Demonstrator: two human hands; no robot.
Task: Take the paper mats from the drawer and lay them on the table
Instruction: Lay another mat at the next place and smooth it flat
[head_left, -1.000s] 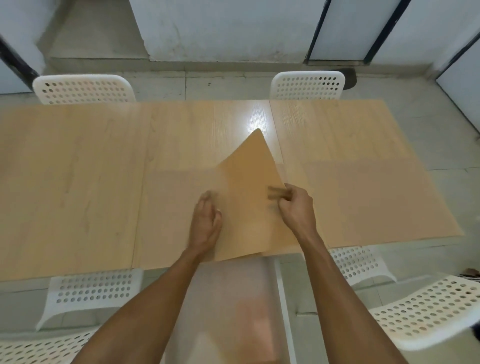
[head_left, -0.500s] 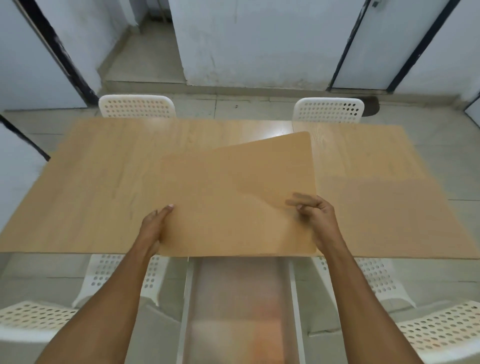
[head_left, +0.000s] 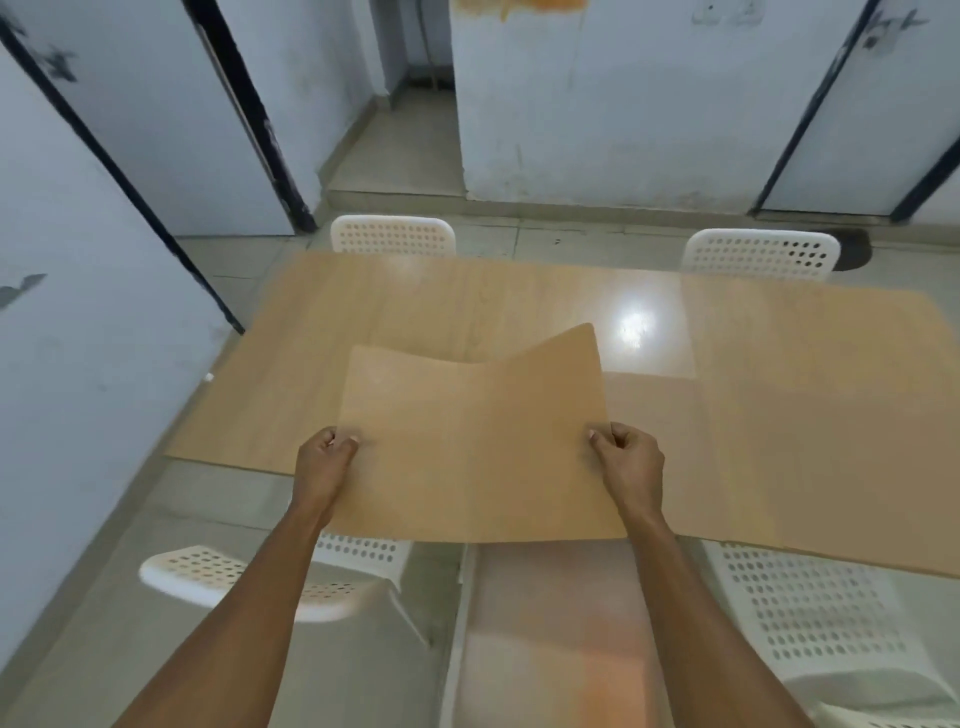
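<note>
A tan paper mat hangs in the air above the near edge of the wooden table, bent along a fold down its middle. My left hand pinches its left edge and my right hand pinches its right edge. Another paper mat lies flat on the right part of the table, reaching the near edge. Below the held mat an open pale drawer sticks out toward me; what it holds is blurred.
White perforated chairs stand around the table: two at the far side, one near left, one near right. A white wall with dark door frames runs close on the left.
The mat has come off the table and both hands now hold it by its side edges. My view has swung left and lifted, so the left wall shows.
</note>
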